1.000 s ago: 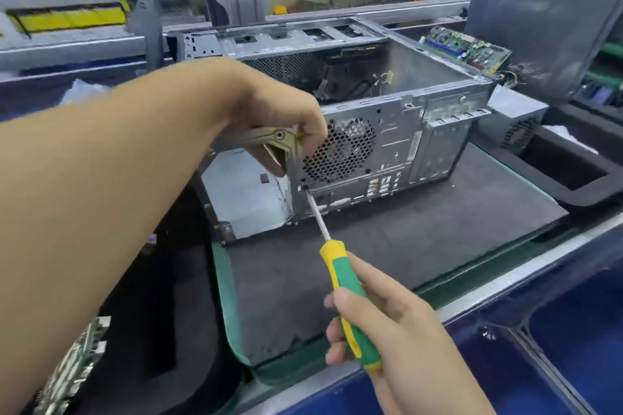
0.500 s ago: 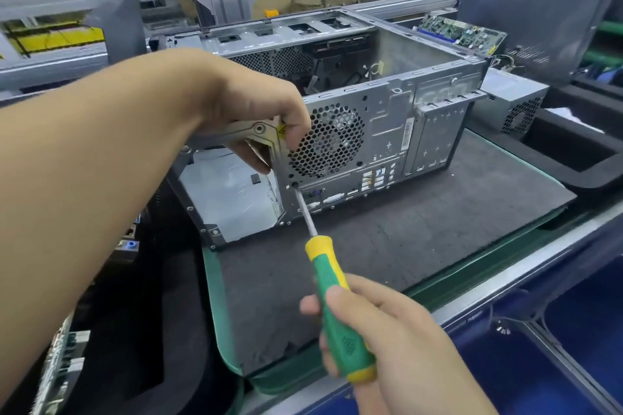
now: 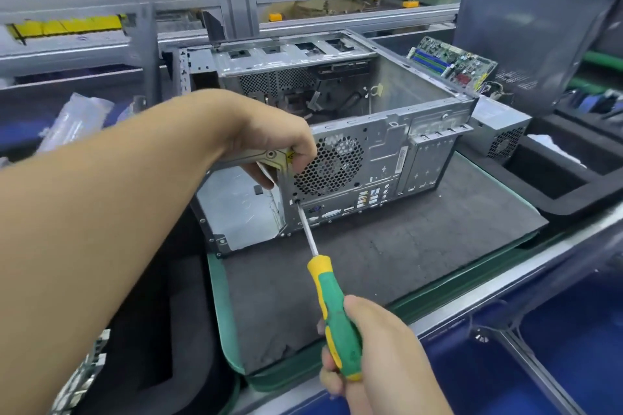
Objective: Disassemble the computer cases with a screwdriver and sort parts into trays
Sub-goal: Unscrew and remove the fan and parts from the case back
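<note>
Our right hand (image 3: 374, 357) is wrapped tight round the handle of the green-and-yellow screwdriver (image 3: 337, 317). Over the last second its fingers have rolled round the handle while the tip stayed seated in the same screw (image 3: 297, 201) below the fan grille. We read that as turning, with the screw not yet out. Our left hand (image 3: 279, 141) still grips the near top corner of the computer case (image 3: 387, 145), which sits unmoved on the grey mat (image 3: 387, 263), a black foam tray (image 3: 573, 178) just beside it.

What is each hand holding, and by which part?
The right hand grips the screwdriver by its green and yellow handle. The left hand grips the computer case at an upper corner of its rear panel.
</note>
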